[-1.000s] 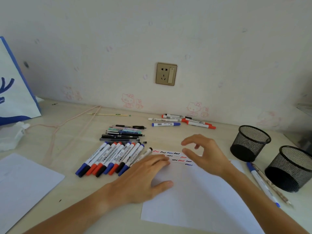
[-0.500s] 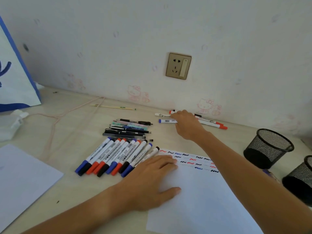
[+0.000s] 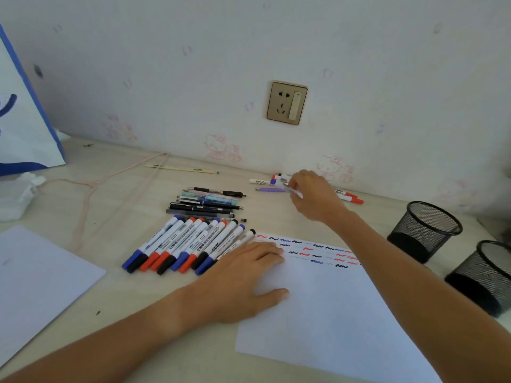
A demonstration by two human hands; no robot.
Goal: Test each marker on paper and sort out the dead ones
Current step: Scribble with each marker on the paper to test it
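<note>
A white test sheet (image 3: 331, 313) with red, blue and black squiggles along its top lies in front of me. My left hand (image 3: 243, 280) presses flat on its left edge. My right hand (image 3: 312, 197) reaches to the small marker group by the wall and pinches a blue-capped marker (image 3: 287, 189), which is blurred and tilted off the desk. Other markers of that group (image 3: 351, 199) lie beside the hand. A row of several whiteboard markers (image 3: 188, 244) lies left of the sheet, with a stack of pens (image 3: 207, 204) behind it.
Two black mesh cups (image 3: 425, 230) (image 3: 486, 277) stand at the right. A second white sheet (image 3: 36, 280) lies at the left, with a blue-and-white bag (image 3: 25, 120) and crumpled tissue (image 3: 16, 200) behind it. A pink cord (image 3: 91, 189) and a thin stick (image 3: 179, 169) lie near the wall.
My right hand went from above the sheet to the markers by the wall and took hold of the blue-capped one, lifting it. The left hand stayed on the paper.
</note>
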